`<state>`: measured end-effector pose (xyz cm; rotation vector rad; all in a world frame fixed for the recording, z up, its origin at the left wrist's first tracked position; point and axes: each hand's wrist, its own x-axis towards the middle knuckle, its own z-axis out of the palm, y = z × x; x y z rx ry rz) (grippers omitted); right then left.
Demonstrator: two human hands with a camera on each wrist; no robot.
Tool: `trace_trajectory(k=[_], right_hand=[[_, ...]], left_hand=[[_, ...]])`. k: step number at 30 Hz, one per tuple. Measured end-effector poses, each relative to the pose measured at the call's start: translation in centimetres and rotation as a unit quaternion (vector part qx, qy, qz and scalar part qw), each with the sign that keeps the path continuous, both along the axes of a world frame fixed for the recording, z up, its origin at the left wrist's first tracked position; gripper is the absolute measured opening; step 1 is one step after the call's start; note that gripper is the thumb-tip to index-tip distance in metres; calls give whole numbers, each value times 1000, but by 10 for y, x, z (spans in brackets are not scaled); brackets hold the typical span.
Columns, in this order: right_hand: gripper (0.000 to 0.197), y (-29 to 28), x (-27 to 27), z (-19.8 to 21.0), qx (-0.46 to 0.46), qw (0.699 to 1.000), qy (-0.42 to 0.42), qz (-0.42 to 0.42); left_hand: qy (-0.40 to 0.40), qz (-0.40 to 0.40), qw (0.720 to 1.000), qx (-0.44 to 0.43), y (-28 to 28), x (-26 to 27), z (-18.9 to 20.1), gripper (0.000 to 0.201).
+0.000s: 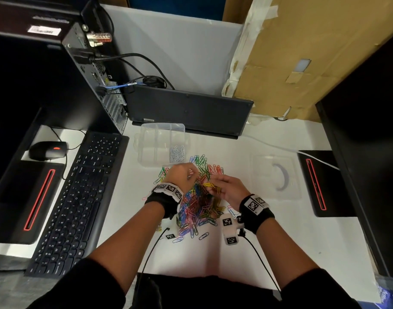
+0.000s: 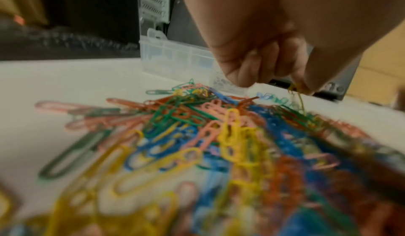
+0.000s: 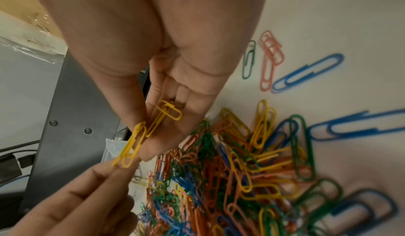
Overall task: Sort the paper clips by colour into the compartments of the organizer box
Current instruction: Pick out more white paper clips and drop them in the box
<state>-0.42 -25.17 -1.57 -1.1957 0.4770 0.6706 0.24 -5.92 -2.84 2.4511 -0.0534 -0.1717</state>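
A small bunch of yellow clips (image 3: 151,132), at least three where they can be counted in the right wrist view, is held in the right hand (image 1: 230,191), resting on its curled fingers with the thumb closed over them. The lower end of the same bunch is pinched between the thumb and forefinger of the left hand (image 1: 180,177), so that both hands are joined on it just above the pile of paper clips (image 1: 199,204). The pile is spread on the white desk (image 1: 291,230) under and between the two wrists; six colours are mixed in it: yellow, blue, green, red-orange, pink and white, too many of each to be counted. Just beyond the pile, the clear organizer box (image 1: 162,143) is stood open, with six compartments made out. Only one of them, the near right one, is filled, with a heap of white clips (image 1: 177,153). To the right of the pile, one clear lid (image 1: 278,175) is laid flat. One keyboard (image 1: 79,197) and one mouse (image 1: 48,150) are seen at the left, and one closed laptop (image 1: 189,112) behind the box.
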Motion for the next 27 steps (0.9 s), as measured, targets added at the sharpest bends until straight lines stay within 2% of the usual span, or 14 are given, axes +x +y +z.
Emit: trace_trajectory(k=[5,7,8,10,11,12,13,14,17,19,21,23,27], right_hand=[[19,-2,5,-1,73,996,43,-33],[22,-3,11,-1,68,996,51,-23],[23,-2,15,-3,33,998,44,-10],[19,1,23,-6,-122,990,-32,56],[14,3,27,-6,-231,961,-99,114],[10,6,32,-6,-326,913,-175,174],[7,9,35,-4,-388,863,-236,220],[7,13,38,-2,-420,827,-275,253],[11,23,44,-4,-448,767,-330,321],[8,26,46,-6,-465,739,-343,347],[8,26,46,-6,-466,739,-339,349],[11,25,45,-8,-458,752,-331,338],[14,16,41,-12,-385,829,-310,261]], left_hand=[[120,68,977,-161,-5,-1,3,17],[140,98,964,-206,-4,-2,2,22],[147,113,957,-224,-2,-3,1,24],[173,137,941,-255,0,-7,-2,26],[188,148,931,-276,2,-9,-3,24],[201,160,918,-303,4,-11,-3,22],[210,171,905,-327,6,-13,-4,19],[216,183,891,-354,8,-15,-3,16],[224,208,853,-422,11,-20,4,7],[221,223,836,-449,14,-22,7,12],[227,232,825,-463,17,-23,7,13],[236,227,825,-461,19,-23,7,11],[251,220,810,-482,19,-22,7,13]])
